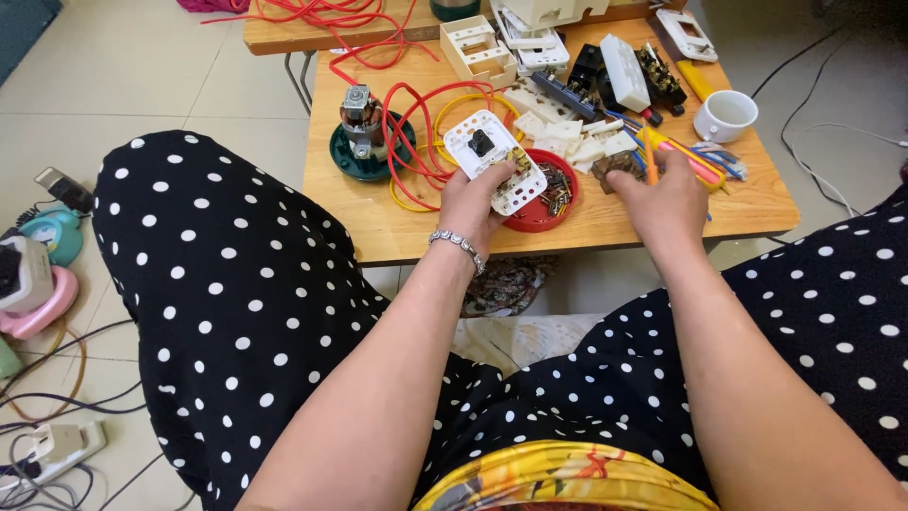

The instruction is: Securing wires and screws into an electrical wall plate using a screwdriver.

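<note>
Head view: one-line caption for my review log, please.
Seated person's left hand holds a white socket plate over a low wooden table; right hand grips an orange-handled tool.

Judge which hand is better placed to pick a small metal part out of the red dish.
Probably the left hand: though it holds the white switch plate, it sits right beside the red dish. The right hand grips an orange screwdriver farther away.

Bright, even daylight; sharp, slight wide-angle distortion
</note>
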